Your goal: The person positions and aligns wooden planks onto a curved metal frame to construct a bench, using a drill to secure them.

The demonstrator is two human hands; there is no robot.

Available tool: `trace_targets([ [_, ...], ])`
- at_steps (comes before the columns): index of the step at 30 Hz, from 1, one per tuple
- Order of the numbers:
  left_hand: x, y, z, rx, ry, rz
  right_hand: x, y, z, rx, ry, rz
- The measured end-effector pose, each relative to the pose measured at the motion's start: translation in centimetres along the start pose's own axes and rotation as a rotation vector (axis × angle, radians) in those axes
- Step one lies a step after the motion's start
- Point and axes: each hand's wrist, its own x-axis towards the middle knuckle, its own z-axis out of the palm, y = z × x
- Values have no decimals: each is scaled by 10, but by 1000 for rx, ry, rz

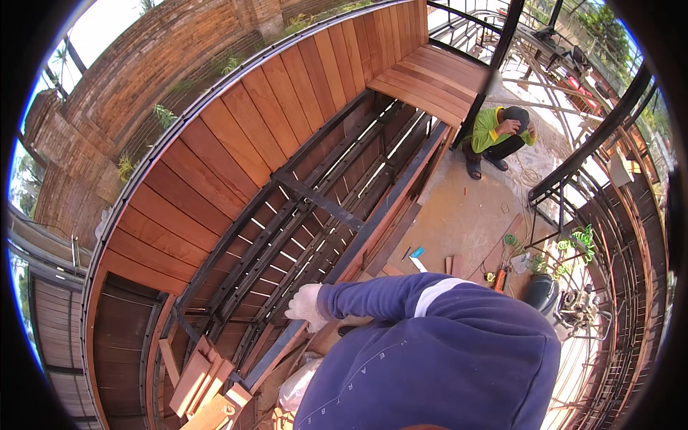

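Observation:
My right hand, in a whitish glove and navy sleeve, reaches left above a long dark rail along the bench frame. Its fingers are loosely bent and apart, with nothing visible in them; I cannot tell whether they touch the rail. My left hand is not in view. The frame is open over slatted dark lower panels, with reddish wooden boards lining its curved back and the far seat. Loose board offcuts lie at its near end, beside a pale plastic bag.
A co-worker in green crouches beyond the bench, both hands raised to a dark cap. On the floor lie a square, an orange tool and a green coil. Black posts and curved metal rods stand on the right.

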Motion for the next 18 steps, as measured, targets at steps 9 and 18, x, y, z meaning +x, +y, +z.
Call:
trace_targets([
  [9,-81,196,17,-719,-360,358,-108,23,10,667,697,109],
  [18,-275,369,174,-1124,-1213,551,-367,45,77,988,862,944],
])
